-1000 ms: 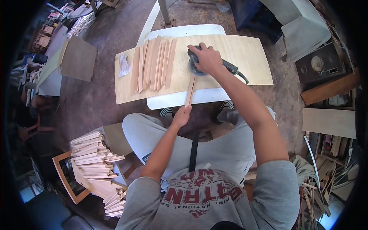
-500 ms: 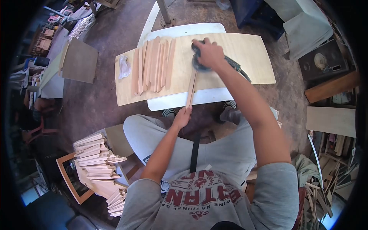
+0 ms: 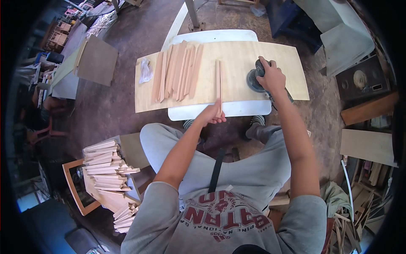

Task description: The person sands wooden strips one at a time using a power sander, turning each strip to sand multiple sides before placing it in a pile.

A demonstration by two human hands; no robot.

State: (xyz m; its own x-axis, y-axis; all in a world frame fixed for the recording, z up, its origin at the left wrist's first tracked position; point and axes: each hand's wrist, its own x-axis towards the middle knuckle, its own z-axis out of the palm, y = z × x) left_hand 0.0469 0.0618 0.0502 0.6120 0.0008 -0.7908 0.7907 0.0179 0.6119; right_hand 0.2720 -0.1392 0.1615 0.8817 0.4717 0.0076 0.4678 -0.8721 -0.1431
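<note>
My left hand [image 3: 212, 114] is closed around the near end of a narrow wooden strip [image 3: 218, 80], which points away from me over the plywood board [image 3: 237, 55]. To the right, my right hand [image 3: 272, 77] grips a dark electric sander [image 3: 255, 80], whose round pad rests on the board, apart from the strip. Several pale wooden strips [image 3: 175, 72] lie side by side on the left half of the board. A crumpled clear plastic bag [image 3: 146, 70] lies at their left.
Under the board is a white tabletop [image 3: 182, 113]. Stacked wooden strips [image 3: 103, 169] sit by my left knee, near a wooden frame [image 3: 72, 186]. A metal post [image 3: 192, 15] rises behind the table. Scrap wood [image 3: 351, 220] is piled at the lower right.
The sander has moved right, off the strip, with my right hand on it. My left hand has turned and shifted slightly up and right, and the strip now points straighter ahead.
</note>
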